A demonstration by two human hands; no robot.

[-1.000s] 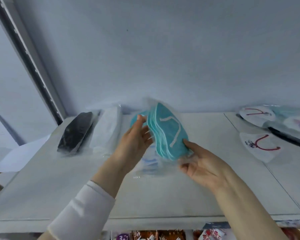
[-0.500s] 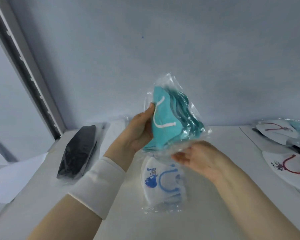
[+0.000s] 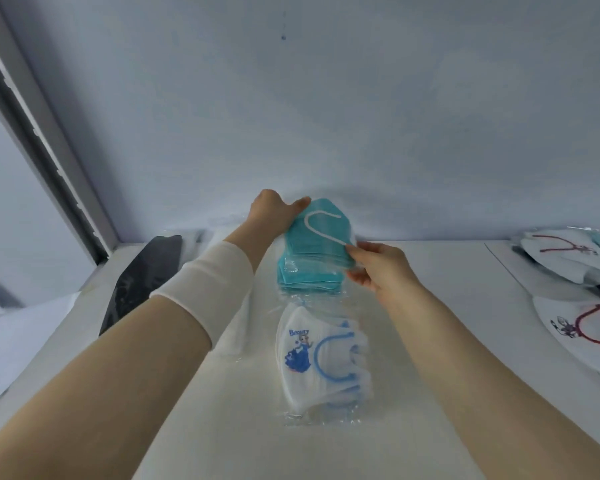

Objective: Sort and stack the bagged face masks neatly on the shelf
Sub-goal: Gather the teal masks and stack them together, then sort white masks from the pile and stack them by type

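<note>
Hands both on teal mask bag (image 3: 314, 252) at back of shelf (image 3: 440, 341): left hand (image 3: 274, 216) grips far end, right hand (image 3: 378, 266) pinches near corner. White mask bag (image 3: 321, 362) just in front.

Pale grey wall (image 3: 361, 116), small dark speck (image 3: 283, 37), slotted metal upright (image 3: 49, 161) at left

The only word that can be read is "Beauty", printed in blue on the top white mask (image 3: 323, 358), which lies in a clear bag on the shelf (image 3: 482, 289) just in front of the teal mask pack (image 3: 312, 258). It stands over a small cartoon figure in a blue dress. The red-looped white masks (image 3: 568, 327), well right of the teal mask pack, carry small dark prints too blurred to read.
</note>
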